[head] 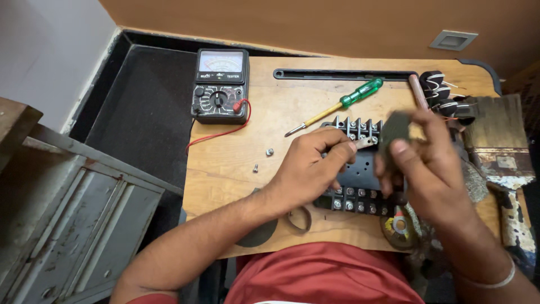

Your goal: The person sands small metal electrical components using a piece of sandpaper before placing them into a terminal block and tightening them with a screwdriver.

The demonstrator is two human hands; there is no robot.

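My left hand point(311, 168) pinches a small flat metal strip point(364, 143) between thumb and fingers, just above a black terminal block point(360, 180) with rows of screws. My right hand point(430, 169) holds a dark piece of abrasive pad point(394, 130) against the end of that strip. Both hands hover over the block on the wooden board point(236, 169). Two small loose screws point(269, 152) lie on the board left of my left hand.
An analog multimeter point(220, 84) with a red lead point(216, 135) sits at the board's back left. A green-handled screwdriver point(343, 104) lies mid-back beside a black slotted bar point(343, 74). Wound coils point(441, 93) and an old paintbrush point(498, 146) lie right. A grey metal cabinet point(73, 214) stands left.
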